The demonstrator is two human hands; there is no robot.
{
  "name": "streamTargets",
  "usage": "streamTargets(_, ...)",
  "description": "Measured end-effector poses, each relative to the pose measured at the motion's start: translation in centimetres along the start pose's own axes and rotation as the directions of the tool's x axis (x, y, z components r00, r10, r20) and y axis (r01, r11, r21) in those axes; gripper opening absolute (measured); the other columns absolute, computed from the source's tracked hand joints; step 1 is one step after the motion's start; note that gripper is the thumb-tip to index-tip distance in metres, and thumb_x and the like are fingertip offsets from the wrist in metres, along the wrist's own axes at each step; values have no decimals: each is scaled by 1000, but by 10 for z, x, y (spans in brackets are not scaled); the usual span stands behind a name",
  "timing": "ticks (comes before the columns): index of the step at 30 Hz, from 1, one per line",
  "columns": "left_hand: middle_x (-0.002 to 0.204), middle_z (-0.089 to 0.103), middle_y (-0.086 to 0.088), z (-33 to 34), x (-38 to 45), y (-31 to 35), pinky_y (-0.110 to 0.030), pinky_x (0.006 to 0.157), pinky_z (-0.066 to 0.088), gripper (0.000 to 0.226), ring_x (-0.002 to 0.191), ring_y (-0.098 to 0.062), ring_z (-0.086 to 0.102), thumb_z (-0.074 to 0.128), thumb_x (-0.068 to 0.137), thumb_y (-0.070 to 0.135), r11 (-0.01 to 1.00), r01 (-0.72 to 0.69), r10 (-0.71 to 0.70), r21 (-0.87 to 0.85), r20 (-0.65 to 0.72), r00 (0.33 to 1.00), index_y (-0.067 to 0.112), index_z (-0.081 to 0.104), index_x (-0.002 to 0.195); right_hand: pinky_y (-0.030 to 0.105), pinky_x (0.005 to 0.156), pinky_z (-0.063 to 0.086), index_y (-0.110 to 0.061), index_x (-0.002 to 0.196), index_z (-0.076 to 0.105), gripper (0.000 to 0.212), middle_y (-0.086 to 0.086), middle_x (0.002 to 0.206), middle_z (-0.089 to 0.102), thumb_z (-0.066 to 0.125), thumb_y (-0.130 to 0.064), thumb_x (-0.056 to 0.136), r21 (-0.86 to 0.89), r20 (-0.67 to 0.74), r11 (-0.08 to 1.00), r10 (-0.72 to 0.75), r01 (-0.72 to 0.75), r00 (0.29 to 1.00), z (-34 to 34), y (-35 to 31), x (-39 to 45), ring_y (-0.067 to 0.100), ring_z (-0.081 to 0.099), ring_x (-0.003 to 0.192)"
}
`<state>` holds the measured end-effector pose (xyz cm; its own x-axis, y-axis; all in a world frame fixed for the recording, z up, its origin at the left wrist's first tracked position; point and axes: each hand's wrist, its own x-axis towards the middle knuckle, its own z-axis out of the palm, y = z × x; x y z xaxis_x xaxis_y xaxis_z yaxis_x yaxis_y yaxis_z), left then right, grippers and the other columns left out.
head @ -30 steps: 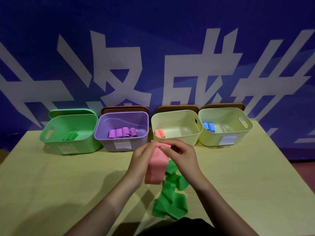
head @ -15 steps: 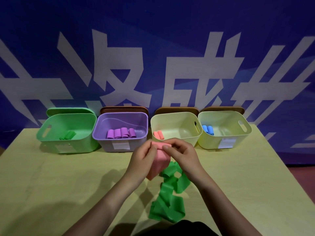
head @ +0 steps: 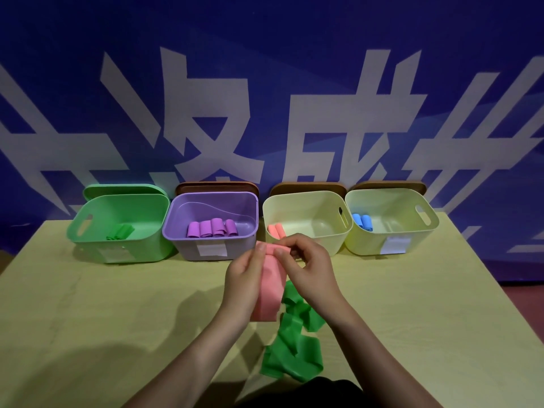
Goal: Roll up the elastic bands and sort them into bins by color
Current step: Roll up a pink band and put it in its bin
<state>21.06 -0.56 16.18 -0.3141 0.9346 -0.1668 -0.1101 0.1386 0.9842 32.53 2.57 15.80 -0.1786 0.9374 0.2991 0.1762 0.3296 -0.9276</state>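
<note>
Above the table's middle, my left hand (head: 245, 275) and my right hand (head: 309, 266) pinch the rolled top end of a pink elastic band (head: 269, 293); its loose tail hangs down between them. A crumpled green band (head: 290, 346) lies on the table under my right wrist. Four bins stand in a row at the back: a green bin (head: 88, 240) with green rolls, a purple bin (head: 176, 240) with several purple rolls, a cream bin (head: 323, 234) with two pink rolls, and a second cream bin (head: 412, 240) with two blue rolls.
The pale yellow-green table (head: 88, 319) ends at the right (head: 500, 304). Bin lids lean upright behind the bins against a blue banner wall with large white characters. Each bin has a white label on its front.
The pink band's hanging tail looks longer than half a second ago, and both hands sit slightly lower. The green band has not moved.
</note>
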Motion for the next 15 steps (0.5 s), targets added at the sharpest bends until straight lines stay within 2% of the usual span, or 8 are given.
streamTargets(2, 93, 74, -7, 0, 1, -1, -32, 79, 50, 30, 90, -21, 67, 49, 97, 29, 998, 43, -42, -53, 12, 999, 14, 75, 92, 18, 65, 43, -20, 87, 68, 8, -6, 79, 63, 62, -16, 86, -120, 2, 988, -99, 99, 995, 0, 1, 1, 8, 55, 72)
streamTargets(5, 98, 73, -12, -3, 4, 3, -36, 78, 51, 29, 90, -22, 67, 57, 89, 36, 982, 143, -135, -123, 72, 988, 13, 75, 91, 16, 69, 41, -14, 94, 70, 11, -7, 82, 60, 62, -10, 87, -220, 49, 948, -225, 230, 973, -4, 2, 4, 3, 53, 77)
streamTargets(7, 105, 70, -17, -5, 7, 6, -52, 86, 51, 35, 95, -29, 65, 61, 79, 44, 965, 216, -194, -149, 146, 970, 14, 74, 92, 15, 72, 41, -15, 98, 72, 16, -14, 86, 57, 63, -9, 86, -255, 59, 932, -250, 257, 966, -8, 3, 4, 1, 53, 82)
streamTargets(8, 107, 69, -18, -6, 9, 7, -57, 90, 47, 36, 98, -31, 64, 60, 82, 45, 955, 244, -215, -167, 173, 961, 13, 73, 93, 16, 74, 43, -16, 101, 72, 18, -19, 88, 56, 63, -9, 86, -261, 50, 930, -255, 259, 966, -10, 4, 4, 1, 54, 84)
streamTargets(9, 106, 70, -18, -6, 10, 7, -56, 92, 47, 37, 99, -32, 65, 58, 87, 45, 945, 268, -236, -186, 177, 955, 12, 72, 95, 17, 75, 44, -17, 102, 73, 20, -23, 90, 54, 64, -8, 86, -261, 40, 929, -261, 262, 965, -11, 5, 4, 2, 55, 86)
streamTargets(11, 104, 71, -16, -6, 11, 7, -44, 85, 51, 37, 95, -27, 66, 56, 89, 43, 943, 273, -242, -192, 170, 955, 11, 72, 99, 19, 76, 46, -16, 104, 73, 21, -24, 93, 54, 65, -8, 87, -253, 32, 930, -269, 268, 963, -13, 8, 2, 4, 57, 87)
streamTargets(13, 103, 71, -16, -5, 10, 7, -36, 80, 49, 33, 92, -25, 66, 58, 89, 36, 954, 231, -198, -193, 173, 965, 8, 73, 100, 20, 78, 46, -16, 106, 74, 23, -21, 94, 57, 66, -8, 86, -225, 34, 939, -260, 261, 965, -14, 10, 0, 5, 59, 88)
streamTargets(15, 102, 72, -16, -4, 8, 7, -35, 82, 47, 29, 93, -26, 66, 56, 92, 29, 961, 202, -169, -187, 177, 970, 6, 73, 99, 21, 79, 47, -16, 107, 74, 24, -14, 95, 61, 66, -8, 86, -186, 45, 956, -223, 228, 974, -16, 11, 0, 7, 60, 89)
